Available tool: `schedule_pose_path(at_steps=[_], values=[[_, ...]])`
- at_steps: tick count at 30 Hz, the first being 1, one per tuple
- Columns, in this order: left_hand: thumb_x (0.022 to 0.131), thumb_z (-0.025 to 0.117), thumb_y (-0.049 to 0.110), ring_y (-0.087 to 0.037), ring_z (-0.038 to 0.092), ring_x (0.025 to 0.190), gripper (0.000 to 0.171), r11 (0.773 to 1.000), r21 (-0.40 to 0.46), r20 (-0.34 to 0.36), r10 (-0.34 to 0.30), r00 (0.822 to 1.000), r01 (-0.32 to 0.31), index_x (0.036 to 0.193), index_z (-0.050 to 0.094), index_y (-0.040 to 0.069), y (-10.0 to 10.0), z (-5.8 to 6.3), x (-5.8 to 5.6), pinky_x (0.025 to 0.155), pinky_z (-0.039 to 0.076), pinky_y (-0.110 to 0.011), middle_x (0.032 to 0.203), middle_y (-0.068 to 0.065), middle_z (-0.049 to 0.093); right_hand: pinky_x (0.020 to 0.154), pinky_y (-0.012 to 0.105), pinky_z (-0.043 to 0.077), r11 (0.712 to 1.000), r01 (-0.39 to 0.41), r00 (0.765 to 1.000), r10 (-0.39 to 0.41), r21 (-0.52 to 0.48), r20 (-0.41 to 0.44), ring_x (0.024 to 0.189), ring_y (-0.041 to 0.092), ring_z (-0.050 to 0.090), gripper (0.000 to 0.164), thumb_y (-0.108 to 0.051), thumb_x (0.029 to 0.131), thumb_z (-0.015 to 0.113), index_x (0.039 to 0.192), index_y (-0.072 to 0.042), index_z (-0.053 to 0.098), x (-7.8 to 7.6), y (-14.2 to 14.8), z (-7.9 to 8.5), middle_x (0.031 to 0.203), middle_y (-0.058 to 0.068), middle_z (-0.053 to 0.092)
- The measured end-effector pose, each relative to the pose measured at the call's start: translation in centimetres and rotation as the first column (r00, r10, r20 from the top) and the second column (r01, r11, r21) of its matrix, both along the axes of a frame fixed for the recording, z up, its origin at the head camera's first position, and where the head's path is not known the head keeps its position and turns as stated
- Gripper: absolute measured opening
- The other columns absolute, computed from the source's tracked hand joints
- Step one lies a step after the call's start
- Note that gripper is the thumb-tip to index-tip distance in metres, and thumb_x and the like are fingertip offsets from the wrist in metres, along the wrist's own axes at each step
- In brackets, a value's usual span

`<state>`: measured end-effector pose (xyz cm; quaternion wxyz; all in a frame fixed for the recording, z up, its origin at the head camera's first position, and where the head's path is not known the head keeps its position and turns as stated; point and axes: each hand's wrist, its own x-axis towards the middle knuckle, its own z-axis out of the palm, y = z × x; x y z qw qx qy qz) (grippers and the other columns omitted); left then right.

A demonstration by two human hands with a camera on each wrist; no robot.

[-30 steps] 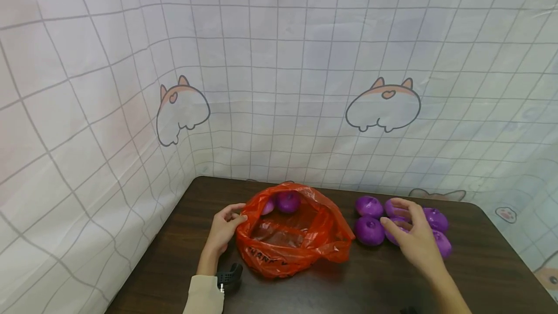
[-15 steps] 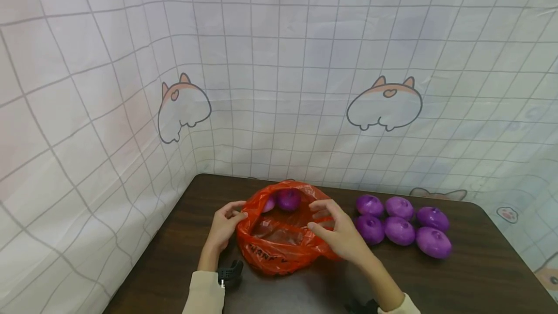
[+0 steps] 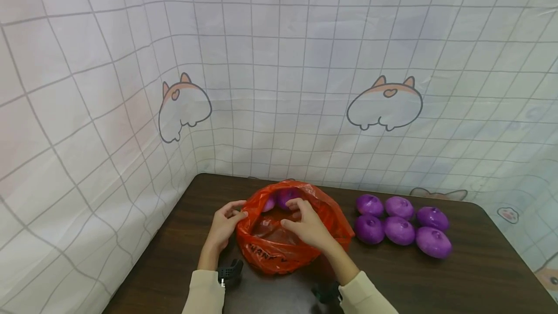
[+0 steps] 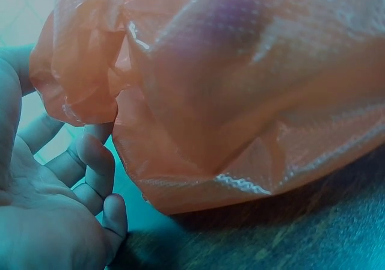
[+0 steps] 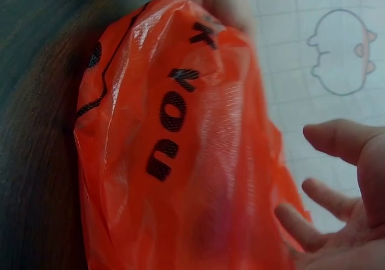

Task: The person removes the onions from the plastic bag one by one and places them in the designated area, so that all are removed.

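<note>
A red plastic bag [image 3: 279, 258] printed with black lettering lies on the dark table, its mouth wide. Two purple onion-like balls show inside it; one purple ball [image 3: 285, 196] is partly behind the right fingers. My left hand [image 3: 222, 229] pinches the bag's left rim; in the left wrist view a fold of bag [image 4: 78, 71] lies between thumb and fingers. Over the mouth hovers my right hand [image 3: 308, 227], fingers loosely bent and spread, holding nothing visible. In the right wrist view its fingers [image 5: 328, 198] are spread beside the bag.
Several purple balls [image 3: 399, 230] sit in two rows on the table [image 3: 484, 265], right of the bag. A white grid-patterned cloth [image 3: 279, 86] with cartoon animals hangs behind and at the left. Dark wrist devices sit at both wrists.
My right hand has moved left from above the row of purple balls to over the bag's mouth. The left hand stays on the rim. The balls outside have not visibly moved.
</note>
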<state>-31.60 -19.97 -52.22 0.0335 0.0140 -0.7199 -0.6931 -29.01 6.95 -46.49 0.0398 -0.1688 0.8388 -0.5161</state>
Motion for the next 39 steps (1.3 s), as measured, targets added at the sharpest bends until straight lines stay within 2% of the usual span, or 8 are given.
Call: schedule_pose_path(at_steps=[7,18,25,32,39], values=[[0.094,0.069,0.008,-0.018,0.065,0.078,0.036,1.000,0.010,0.003,-0.009,1.000,0.009,0.130,0.067,0.009,0.0,0.1,0.1,0.070,0.054,-0.029,0.084,-0.004,0.066,0.097,0.055,0.049,0.991,0.128,0.992,-0.128,0.042,-0.004,0.120,0.039,0.053,0.058,-0.022,0.091,0.075,0.140,-0.007,0.049,-1.9,-1.5,-1.1,0.140,0.023,0.045],[0.094,0.070,0.010,-0.016,0.065,0.077,0.036,1.000,0.003,-0.008,-0.009,1.000,0.009,0.130,0.067,0.008,0.0,0.0,0.1,0.071,0.054,-0.028,0.083,-0.003,0.067,0.100,0.060,0.045,0.945,0.312,0.949,-0.316,0.096,0.024,0.133,0.050,0.042,0.081,-0.028,0.083,0.082,0.151,-0.012,0.041,-4.8,-2.8,-3.3,0.142,0.030,0.045],[0.094,0.071,0.010,-0.015,0.065,0.077,0.036,1.000,0.003,-0.002,-0.013,1.000,0.013,0.130,0.067,0.008,0.0,0.1,0.2,0.071,0.053,-0.028,0.082,-0.002,0.066,0.111,0.065,0.036,0.947,0.301,0.953,-0.304,0.111,0.011,0.141,0.054,0.036,0.084,-0.025,0.084,0.082,0.153,-0.004,0.039,-6.0,-2.7,-3.8,0.146,0.027,0.052],[0.094,0.071,0.010,-0.017,0.064,0.080,0.038,1.000,-0.006,0.004,-0.025,1.000,0.025,0.131,0.066,0.006,0.3,0.3,0.3,0.074,0.053,-0.028,0.085,-0.005,0.067,0.116,0.067,0.027,0.953,0.273,0.962,-0.269,0.133,-0.050,0.137,0.051,0.043,0.080,-0.021,0.083,0.082,0.150,0.000,0.042,-6.4,-2.4,-4.1,0.143,0.027,0.055],[0.094,0.071,0.010,-0.016,0.064,0.079,0.038,1.000,-0.005,-0.005,-0.010,1.000,0.010,0.132,0.066,0.006,0.2,0.1,0.3,0.073,0.053,-0.028,0.084,-0.004,0.067,0.105,0.061,0.044,0.954,0.264,0.964,-0.257,0.141,-0.069,0.127,0.045,0.053,0.068,-0.018,0.084,0.082,0.142,-0.005,0.049,-6.5,-2.2,-4.3,0.139,0.024,0.058]])
